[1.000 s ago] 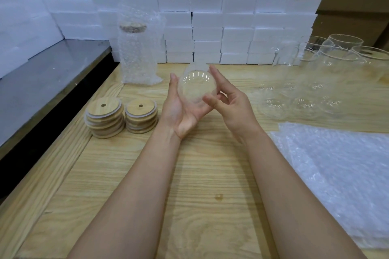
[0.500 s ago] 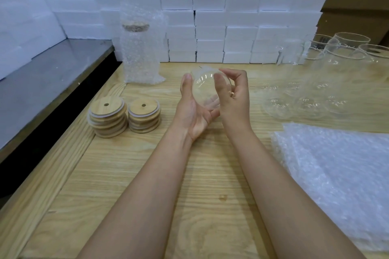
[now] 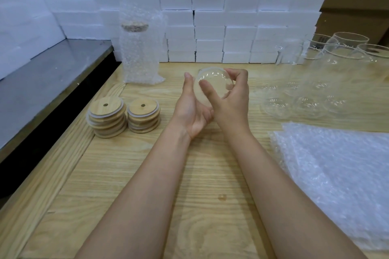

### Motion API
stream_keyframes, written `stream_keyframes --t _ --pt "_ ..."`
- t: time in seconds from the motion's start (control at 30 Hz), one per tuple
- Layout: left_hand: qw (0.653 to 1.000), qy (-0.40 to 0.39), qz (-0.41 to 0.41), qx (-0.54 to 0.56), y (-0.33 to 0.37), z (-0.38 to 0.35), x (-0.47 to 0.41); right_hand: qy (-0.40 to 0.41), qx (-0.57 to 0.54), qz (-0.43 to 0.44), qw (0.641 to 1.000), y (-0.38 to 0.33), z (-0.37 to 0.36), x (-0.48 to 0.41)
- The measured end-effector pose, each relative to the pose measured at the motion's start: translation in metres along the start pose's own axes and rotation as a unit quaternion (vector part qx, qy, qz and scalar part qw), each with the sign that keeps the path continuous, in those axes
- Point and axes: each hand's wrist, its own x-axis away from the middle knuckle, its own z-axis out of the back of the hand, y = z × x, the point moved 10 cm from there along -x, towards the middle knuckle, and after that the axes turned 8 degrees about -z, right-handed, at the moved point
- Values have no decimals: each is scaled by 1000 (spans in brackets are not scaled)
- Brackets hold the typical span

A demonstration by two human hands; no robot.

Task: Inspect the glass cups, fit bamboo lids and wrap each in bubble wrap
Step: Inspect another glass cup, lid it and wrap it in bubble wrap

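Note:
A clear glass cup (image 3: pixel 216 84) is held up over the middle of the wooden table (image 3: pixel 206 206), its base turned toward me. My left hand (image 3: pixel 190 109) cradles it from the left and below. My right hand (image 3: pixel 231 99) grips it from the right, fingers curled over its top and thumb across its face. Two stacks of bamboo lids (image 3: pixel 107 118) (image 3: pixel 143 116) stand to the left. A lidded cup wrapped in bubble wrap (image 3: pixel 140 52) stands at the back. A pile of bubble wrap sheets (image 3: pixel 336 176) lies at the right.
Several bare glass cups (image 3: pixel 315 73) stand at the back right. White foam blocks (image 3: pixel 227 17) are stacked along the back wall. A grey metal surface (image 3: pixel 42 78) lies beyond a dark gap at the left. Brown cardboard boxes (image 3: pixel 357 6) are at the far right.
My right hand has gone from fingertips at the cup's side to curling round its top, and the cup has turned between my hands. The view has shifted slightly.

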Motion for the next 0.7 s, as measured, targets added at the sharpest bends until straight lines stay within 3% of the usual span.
stream_keyframes --t 0.3,0.53,0.7 --pt "999 7 9 -39 -1 6 -4 68 -17 29 997 -11 15 -8" --pt "999 12 26 -19 -3 8 -4 55 -32 14 998 -5 14 -1" --pt "990 36 -88 -103 12 19 -6 99 -97 -33 990 10 13 26"
